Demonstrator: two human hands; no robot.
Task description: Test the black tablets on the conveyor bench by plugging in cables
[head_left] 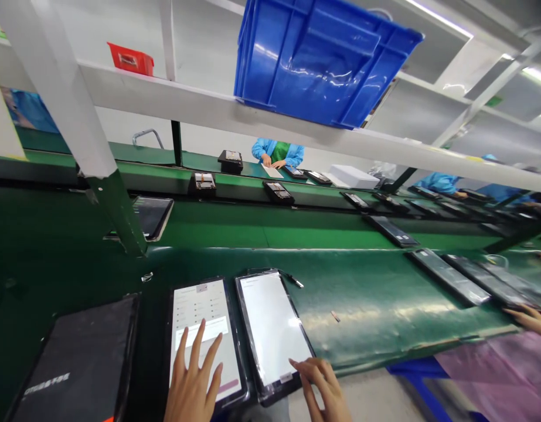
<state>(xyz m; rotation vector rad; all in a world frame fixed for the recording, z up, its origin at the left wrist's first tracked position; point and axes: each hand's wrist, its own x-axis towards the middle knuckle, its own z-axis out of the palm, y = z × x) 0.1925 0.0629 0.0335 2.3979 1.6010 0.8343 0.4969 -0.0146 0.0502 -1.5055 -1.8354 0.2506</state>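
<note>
Two tablets with lit screens lie side by side on the green bench in front of me. My left hand [193,375] is open, its fingers spread over the lower half of the left tablet [195,302], where a grid of icons and a white pop-up box show. My right hand [325,387] is at the lower right corner of the right tablet [270,316], its index finger reaching over the screen. Its fingers are partly bent and apart, with nothing seen between them. This screen is almost all white. A short black cable [294,280] lies by its top edge.
A dark tablet-shaped item [85,357] lies at left. Several tablets [448,275] lie to the right near another person's hand [531,319]. A green post [118,214] rises from the bench. Overhead, a blue bin [314,64] sits on a shelf. Across the line [226,217], people in blue work.
</note>
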